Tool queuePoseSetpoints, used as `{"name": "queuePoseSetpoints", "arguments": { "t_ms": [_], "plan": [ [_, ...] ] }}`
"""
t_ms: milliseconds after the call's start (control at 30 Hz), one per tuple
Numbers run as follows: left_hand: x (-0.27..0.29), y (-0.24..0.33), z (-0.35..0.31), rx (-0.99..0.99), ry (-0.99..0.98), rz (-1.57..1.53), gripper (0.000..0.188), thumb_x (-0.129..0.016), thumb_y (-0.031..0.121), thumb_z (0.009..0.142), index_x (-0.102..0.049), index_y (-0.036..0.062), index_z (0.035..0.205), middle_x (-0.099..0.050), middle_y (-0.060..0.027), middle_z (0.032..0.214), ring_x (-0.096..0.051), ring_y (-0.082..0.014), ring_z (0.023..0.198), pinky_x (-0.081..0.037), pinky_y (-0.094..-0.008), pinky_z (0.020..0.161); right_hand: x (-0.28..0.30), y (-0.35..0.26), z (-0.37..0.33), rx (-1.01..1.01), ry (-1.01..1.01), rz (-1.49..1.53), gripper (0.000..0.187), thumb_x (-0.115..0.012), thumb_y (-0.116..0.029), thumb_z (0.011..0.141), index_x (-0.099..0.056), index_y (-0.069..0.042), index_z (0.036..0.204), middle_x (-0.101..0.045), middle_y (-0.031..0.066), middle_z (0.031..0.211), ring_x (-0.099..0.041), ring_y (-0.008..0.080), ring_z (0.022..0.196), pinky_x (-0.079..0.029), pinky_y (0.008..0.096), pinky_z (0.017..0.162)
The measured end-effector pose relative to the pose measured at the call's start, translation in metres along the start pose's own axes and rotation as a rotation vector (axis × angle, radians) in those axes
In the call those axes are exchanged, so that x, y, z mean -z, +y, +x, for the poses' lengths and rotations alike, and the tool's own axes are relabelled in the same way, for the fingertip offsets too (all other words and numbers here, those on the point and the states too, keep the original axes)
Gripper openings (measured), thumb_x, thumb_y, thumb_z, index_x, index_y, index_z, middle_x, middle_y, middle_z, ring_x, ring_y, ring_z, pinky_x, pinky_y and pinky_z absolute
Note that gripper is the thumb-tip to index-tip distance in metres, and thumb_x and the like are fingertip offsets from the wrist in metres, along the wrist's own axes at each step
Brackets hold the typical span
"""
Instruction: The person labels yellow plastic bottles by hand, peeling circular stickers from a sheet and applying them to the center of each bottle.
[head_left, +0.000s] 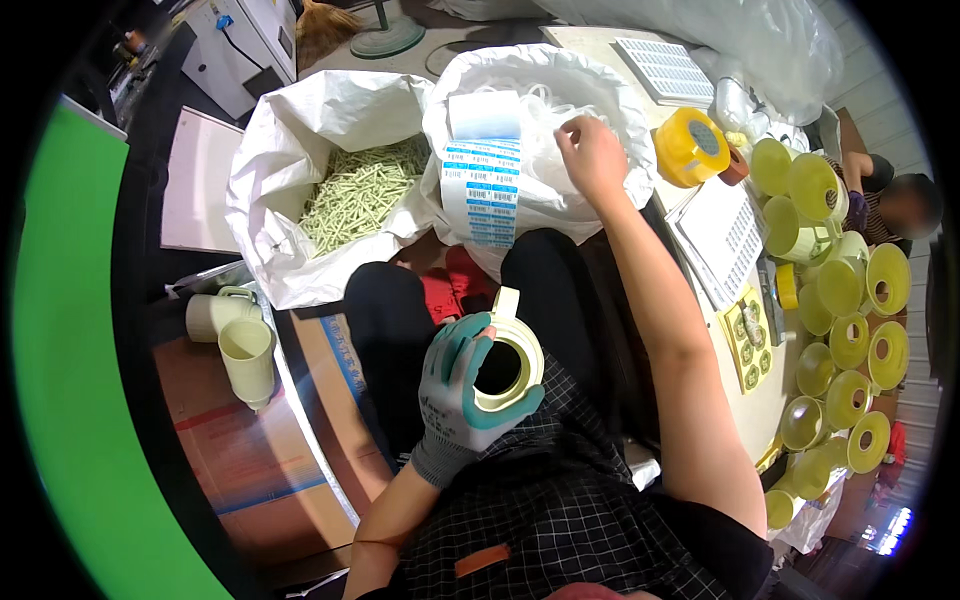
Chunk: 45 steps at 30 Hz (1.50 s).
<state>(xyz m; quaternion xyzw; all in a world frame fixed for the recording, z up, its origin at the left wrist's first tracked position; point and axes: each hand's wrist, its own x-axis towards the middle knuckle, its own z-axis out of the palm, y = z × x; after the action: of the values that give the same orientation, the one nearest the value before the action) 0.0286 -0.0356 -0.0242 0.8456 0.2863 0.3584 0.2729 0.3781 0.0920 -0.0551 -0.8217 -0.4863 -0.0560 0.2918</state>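
Note:
My left hand (462,388), in a grey and green glove, is wrapped round a pale cream mug (531,347). The mug lies over my lap, its dark round opening facing up and its handle pointing away from me. My bare right hand (594,160) is over a white sack (610,80) of translucent rings (540,148). Its fingers are curled in and pressed together; whatever they may hold is too small to make out. A strip of blue and white labels (482,195) hangs over the sack's near side, left of my right hand.
Left of the rings, another white sack (262,215) holds many small pale green sticks (362,192). Two cream mugs (246,355) stand by cardboard (250,450). On the right table are a yellow tape roll (690,147), label sheets (716,240) and several yellow-green cups (849,340); another person (880,195) sits beyond.

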Motion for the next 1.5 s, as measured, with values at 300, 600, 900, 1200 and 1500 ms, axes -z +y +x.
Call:
{"name": "queuePoseSetpoints", "arguments": {
  "t_ms": [300,600,900,1200,1500],
  "plan": [
    [0.003,0.008,0.013,-0.039,-0.050,0.227,0.095,-0.096,0.042,0.072,-0.052,0.0002,0.145,-0.057,-0.0184,0.140,-0.055,-0.0401,0.130,-0.046,-0.0535,0.110,0.007,0.015,0.015,-0.009,-0.023,0.043,0.023,-0.078,-0.029,0.088,-0.075,-0.007,0.093,-0.075,0.0134,0.105,-0.071,0.0344,0.089,-0.057,0.0457,0.080],
    [0.004,-0.006,0.009,-0.116,-0.006,0.216,0.064,-0.087,0.044,0.082,-0.068,0.0074,0.131,-0.060,-0.0135,0.138,-0.057,-0.0389,0.127,-0.053,-0.0499,0.103,0.121,-0.090,-0.149,0.805,-0.391,0.473,0.028,-0.091,-0.014,0.067,-0.072,-0.006,0.085,-0.065,0.0061,0.085,-0.063,0.0263,0.076,-0.052,0.0370,0.066],
    [0.017,-0.031,-0.004,-0.052,-0.041,0.253,0.043,-0.082,0.048,0.075,-0.074,0.0100,0.094,-0.061,-0.0094,0.114,-0.057,-0.0378,0.119,-0.044,-0.0580,0.107,0.117,-0.099,-0.168,0.963,-0.562,0.322,0.050,-0.086,-0.045,0.072,-0.073,-0.008,0.103,-0.066,0.0031,0.108,-0.059,0.0274,0.100,-0.049,0.0415,0.088],
    [0.022,-0.001,0.008,-0.090,-0.135,0.557,0.052,-0.070,0.046,0.095,-0.070,0.0036,0.125,-0.064,-0.0116,0.114,-0.058,-0.0300,0.118,-0.034,-0.0692,0.118,0.100,-0.088,-0.190,0.888,-0.442,0.398,0.043,-0.089,-0.029,0.056,-0.061,-0.009,0.082,-0.054,0.0049,0.089,-0.054,0.0260,0.084,-0.053,0.0380,0.073],
    [0.032,0.013,0.042,-0.096,-0.225,0.737,0.019,-0.077,0.022,0.080,-0.075,0.0120,0.096,-0.061,-0.0086,0.115,-0.055,-0.0312,0.121,-0.041,-0.0578,0.114,0.102,-0.085,-0.198,0.954,-0.375,0.327,0.041,-0.088,-0.037,0.065,-0.064,-0.009,0.083,-0.054,0.0035,0.087,-0.055,0.0229,0.083,-0.057,0.0337,0.073]
  ]
}}
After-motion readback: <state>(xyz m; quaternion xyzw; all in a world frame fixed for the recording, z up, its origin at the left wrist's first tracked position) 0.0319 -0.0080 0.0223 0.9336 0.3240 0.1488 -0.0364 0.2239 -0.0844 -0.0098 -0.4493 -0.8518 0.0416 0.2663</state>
